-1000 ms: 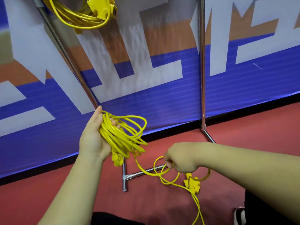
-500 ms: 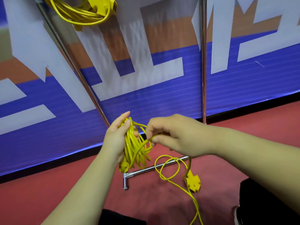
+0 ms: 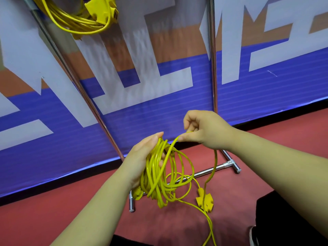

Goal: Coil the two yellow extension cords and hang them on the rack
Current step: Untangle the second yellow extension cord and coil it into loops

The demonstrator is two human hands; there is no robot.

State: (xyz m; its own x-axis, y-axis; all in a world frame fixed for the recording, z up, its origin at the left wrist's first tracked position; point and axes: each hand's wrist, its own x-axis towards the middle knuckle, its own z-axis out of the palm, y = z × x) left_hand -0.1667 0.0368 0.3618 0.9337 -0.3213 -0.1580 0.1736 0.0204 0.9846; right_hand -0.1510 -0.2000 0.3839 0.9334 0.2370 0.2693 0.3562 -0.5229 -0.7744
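Observation:
My left hand point(image 3: 142, 157) holds a bundle of yellow cord loops point(image 3: 159, 176) that hang down from its palm. My right hand point(image 3: 205, 130) pinches a strand of the same cord just right of the bundle, fingers curled. From there the cord drops to a yellow socket block point(image 3: 204, 201) near the floor, and loose cord trails on toward the bottom edge. A second coiled yellow cord point(image 3: 79, 22) with its socket block hangs on the metal rack point(image 3: 212, 68) at the top left.
The rack's chrome posts point(image 3: 74, 82) and floor bar point(image 3: 213, 168) stand on a red floor point(image 3: 53, 210) in front of a blue, white and orange banner wall point(image 3: 142, 86). My dark trouser leg point(image 3: 276, 219) and a shoe show at the bottom right.
My right hand rose from the floor to the bundle, laid a loop onto my left hand, then drew back to the right with the strand. The socket block has lifted a little.

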